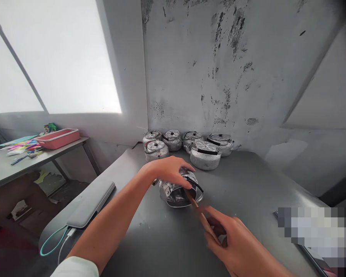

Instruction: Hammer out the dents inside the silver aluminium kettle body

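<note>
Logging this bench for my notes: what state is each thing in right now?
Small dented aluminium kettle: tipped on its side, lid off.
Left hand: gripping that kettle.
Right hand: pinching thin wooden stick, tip in kettle mouth.
Six aluminium kettles by wall: upright, lids on.
Flat grey device: closed, cable plugged in.

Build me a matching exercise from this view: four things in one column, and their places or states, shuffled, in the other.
Things
1. left hand
2. right hand
3. pink tray
4. kettle cluster

Places or states
A. on the side table at far left
B. holds a thin brown stick
C. upright, grouped against the wall
D. holds the tipped kettle from above

Pairs: 1-D, 2-B, 3-A, 4-C
</note>
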`<state>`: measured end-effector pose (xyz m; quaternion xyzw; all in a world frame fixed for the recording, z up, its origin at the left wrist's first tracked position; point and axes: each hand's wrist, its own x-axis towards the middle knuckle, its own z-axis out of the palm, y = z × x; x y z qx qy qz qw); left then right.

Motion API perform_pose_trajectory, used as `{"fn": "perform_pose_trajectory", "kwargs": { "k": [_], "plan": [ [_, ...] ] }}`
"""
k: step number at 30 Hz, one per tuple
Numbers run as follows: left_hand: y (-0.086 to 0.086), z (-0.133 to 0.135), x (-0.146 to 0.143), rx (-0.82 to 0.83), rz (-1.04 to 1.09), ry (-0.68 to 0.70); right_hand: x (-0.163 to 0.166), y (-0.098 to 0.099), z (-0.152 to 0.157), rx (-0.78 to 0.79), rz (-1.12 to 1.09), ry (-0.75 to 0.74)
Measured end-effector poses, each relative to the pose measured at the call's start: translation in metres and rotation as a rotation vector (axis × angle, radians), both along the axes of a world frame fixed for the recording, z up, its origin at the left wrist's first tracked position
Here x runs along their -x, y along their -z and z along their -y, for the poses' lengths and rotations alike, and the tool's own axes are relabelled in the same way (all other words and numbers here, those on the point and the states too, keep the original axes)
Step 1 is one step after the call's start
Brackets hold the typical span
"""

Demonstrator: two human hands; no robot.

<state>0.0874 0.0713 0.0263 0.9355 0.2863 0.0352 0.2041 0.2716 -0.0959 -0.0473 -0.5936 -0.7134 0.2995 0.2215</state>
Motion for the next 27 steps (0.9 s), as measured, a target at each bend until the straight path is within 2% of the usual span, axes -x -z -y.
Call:
{"fn": "perform_pose_trajectory", "kwargs": {
  "k": [7,11,16,19,23,27],
  "plan": [
    [-0.001,0.005,-0.003,0.020,-0.009,0.018,0.002,0.014,-0.002,0.013,-0.247,0.108],
    [-0.002,0.003,-0.001,0.088,-0.007,0.063,0.002,0.015,-0.005,0.110,-0.372,0.139],
    [0.003,0.000,-0.005,0.089,0.062,0.066,0.009,0.020,-0.004,0.298,-0.537,0.285],
    [0.004,-0.001,-0.006,0.086,0.067,0.029,0.014,0.024,-0.001,0.427,-0.580,0.336],
    [0.004,-0.005,-0.005,0.113,0.066,0.026,0.014,0.025,0.002,0.440,-0.584,0.325],
    [0.007,-0.010,-0.004,0.104,0.080,-0.017,0.011,0.014,-0.001,0.496,-0.591,0.345]
  ]
}}
